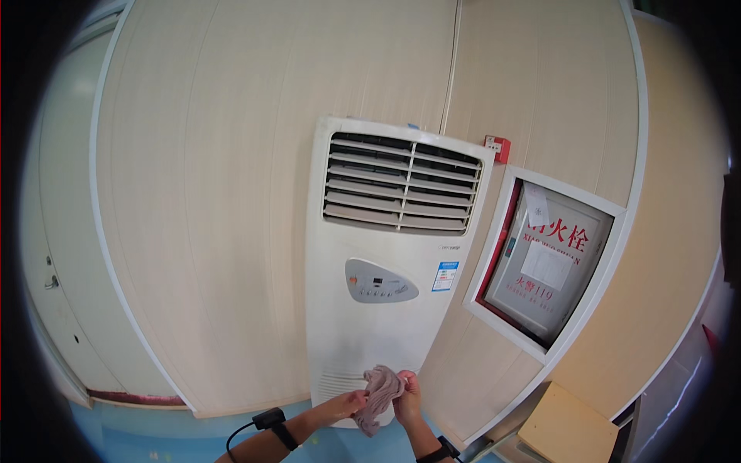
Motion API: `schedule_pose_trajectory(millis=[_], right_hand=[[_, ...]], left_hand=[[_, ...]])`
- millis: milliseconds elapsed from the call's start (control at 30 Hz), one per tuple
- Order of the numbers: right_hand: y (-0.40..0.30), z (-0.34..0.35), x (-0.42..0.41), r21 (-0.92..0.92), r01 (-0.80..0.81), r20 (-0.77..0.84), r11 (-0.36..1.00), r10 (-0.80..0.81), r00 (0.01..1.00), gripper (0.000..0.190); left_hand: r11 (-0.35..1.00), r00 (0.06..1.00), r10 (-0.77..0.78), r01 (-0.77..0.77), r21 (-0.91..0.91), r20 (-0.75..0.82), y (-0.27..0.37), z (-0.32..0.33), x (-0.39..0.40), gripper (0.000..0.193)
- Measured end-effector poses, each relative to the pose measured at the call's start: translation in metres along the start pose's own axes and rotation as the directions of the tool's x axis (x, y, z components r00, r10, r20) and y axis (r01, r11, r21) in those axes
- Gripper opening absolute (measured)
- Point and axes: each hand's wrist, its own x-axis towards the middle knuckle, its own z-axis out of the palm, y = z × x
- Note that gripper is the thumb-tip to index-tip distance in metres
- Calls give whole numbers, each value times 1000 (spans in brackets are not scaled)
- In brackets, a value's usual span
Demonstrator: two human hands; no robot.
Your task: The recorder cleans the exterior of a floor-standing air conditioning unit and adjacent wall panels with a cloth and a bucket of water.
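A crumpled greyish-pink cloth is held between both hands, in front of the lower part of a white floor-standing air conditioner. My left hand grips the cloth's left side. On its right side, the fingers of my right hand pinch the cloth near its upper edge. Higher on the unit are the louvred air outlet and a grey oval control panel. Both my wrists wear black straps, the left one with a small black device and a cable.
Right of the unit, a fire hydrant cabinet is set in the panelled wall, with a red alarm box above. A wooden board-topped piece stands at the lower right. A pale door is at the far left, above the blue floor.
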Motion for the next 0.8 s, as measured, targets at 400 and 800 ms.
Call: schedule_pose_trajectory(millis=[400, 800], right_hand=[[-61, 49, 33, -445, -38, 203, 895, 143, 969, 39], [-17, -1, 53, -393, -331, 363, 858, 475, 801, 27]], left_hand=[[998, 885, -32, 3, -62, -464, 83, -18, 35, 13], [962, 817, 247, -269, 34, -521, 37, -60, -20, 14]])
